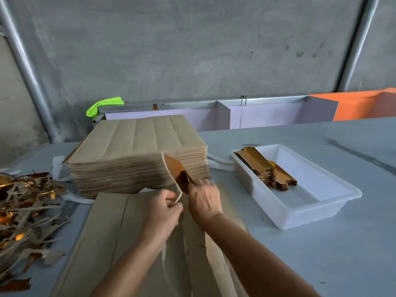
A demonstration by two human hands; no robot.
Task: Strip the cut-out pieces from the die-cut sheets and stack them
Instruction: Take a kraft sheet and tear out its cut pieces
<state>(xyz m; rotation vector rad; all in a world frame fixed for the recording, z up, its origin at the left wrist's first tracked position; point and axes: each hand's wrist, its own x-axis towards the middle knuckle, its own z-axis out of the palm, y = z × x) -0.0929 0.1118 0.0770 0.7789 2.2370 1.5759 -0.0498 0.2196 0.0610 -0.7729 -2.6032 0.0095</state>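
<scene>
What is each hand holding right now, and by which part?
The left hand pinches the near end of a thin waste strip. The right hand grips the near end of the gold-faced cut-out piece it is peeling from.

Tall stack of brown sheets at the far middle of the table, blocking the way straight ahead. White tray on the right, walls standing up, with a small stack of gold cut-out pieces in its far left part; open floor in its near part. Messy heap of scrap strips on the left, spilling toward the near edge. Flat sheet in the near middle, low enough to pass over. Narrow gap between stack and tray, with white strips lying there. Wide bare table on the near right and far right. Grey wall behind everything.
</scene>
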